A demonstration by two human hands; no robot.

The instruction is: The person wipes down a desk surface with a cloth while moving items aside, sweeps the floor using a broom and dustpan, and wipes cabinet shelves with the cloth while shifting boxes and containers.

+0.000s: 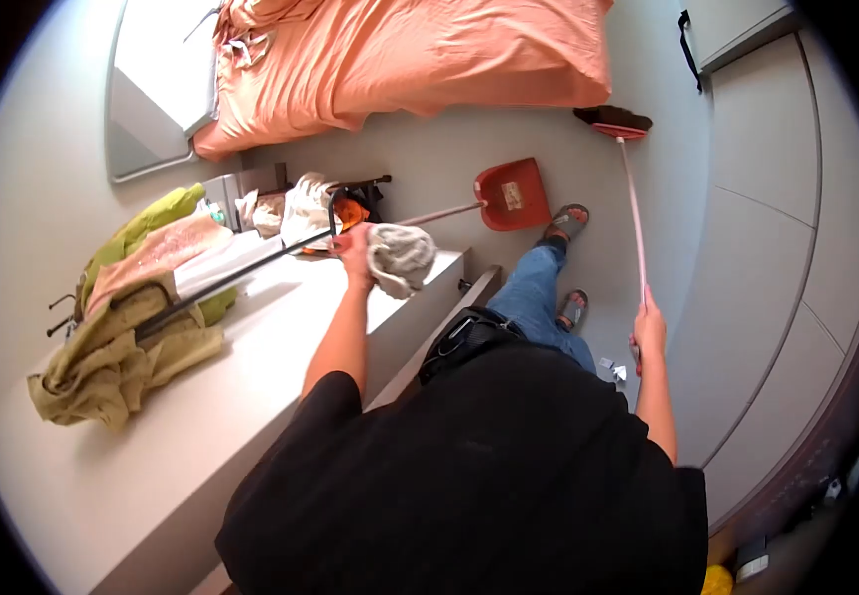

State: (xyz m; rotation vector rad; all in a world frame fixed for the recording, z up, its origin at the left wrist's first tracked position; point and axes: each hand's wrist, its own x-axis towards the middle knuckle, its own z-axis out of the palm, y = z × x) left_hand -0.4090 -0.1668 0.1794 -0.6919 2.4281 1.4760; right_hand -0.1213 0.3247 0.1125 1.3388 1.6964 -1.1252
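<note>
We see a pale, smooth tabletop (pixel 102 476) running along the left. On it: a crumpled olive-green cloth (pixel 102 367) at the near end, a folded peach-pink fabric (pixel 157 253) on top of that heap, and a long black rod (pixel 231 278) lying diagonally across them. Farther along, a white bundled cloth (pixel 301 208) with something orange (pixel 350 211) just beside it. The grey floor (pixel 429 149) carries a red plastic dustpan (pixel 511 195) and the dark bristle head of a red broom (pixel 616 119). A bed under an orange sheet (pixel 410 55) stands at the far end.
</note>
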